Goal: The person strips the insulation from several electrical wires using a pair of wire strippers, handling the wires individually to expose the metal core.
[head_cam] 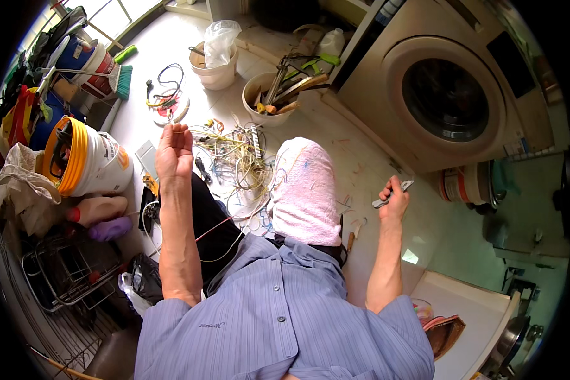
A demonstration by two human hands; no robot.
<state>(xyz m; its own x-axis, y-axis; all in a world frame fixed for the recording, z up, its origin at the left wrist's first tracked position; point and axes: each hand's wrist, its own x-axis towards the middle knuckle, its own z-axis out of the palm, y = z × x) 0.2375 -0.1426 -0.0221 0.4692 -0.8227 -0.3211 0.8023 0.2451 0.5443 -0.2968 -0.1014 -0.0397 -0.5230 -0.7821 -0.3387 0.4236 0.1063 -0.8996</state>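
Note:
My left hand (pixel 175 154) is raised over the floor, palm up, its fingertips pinched on what looks like a thin wire (pixel 170 118). My right hand (pixel 394 202) is out to the right, closed around a grey utility knife (pixel 381 203) whose blade end points up and right. A pink towel (pixel 304 190) with wire scraps on it covers my right knee, between the two hands. Beyond my left leg, a tangle of electrical wires (pixel 242 159) in several colours lies on the floor. A red-and-white wire (pixel 213 229) crosses my left thigh.
A tool bucket (pixel 261 116) and a bucket with a plastic bag (pixel 213 71) stand ahead. At right is a front-loading washing machine (pixel 444 95). A white bucket with yellow rims (pixel 102 161) and a wire rack (pixel 71 270) line the left. A wooden-handled knife (pixel 351 241) lies beside my knee.

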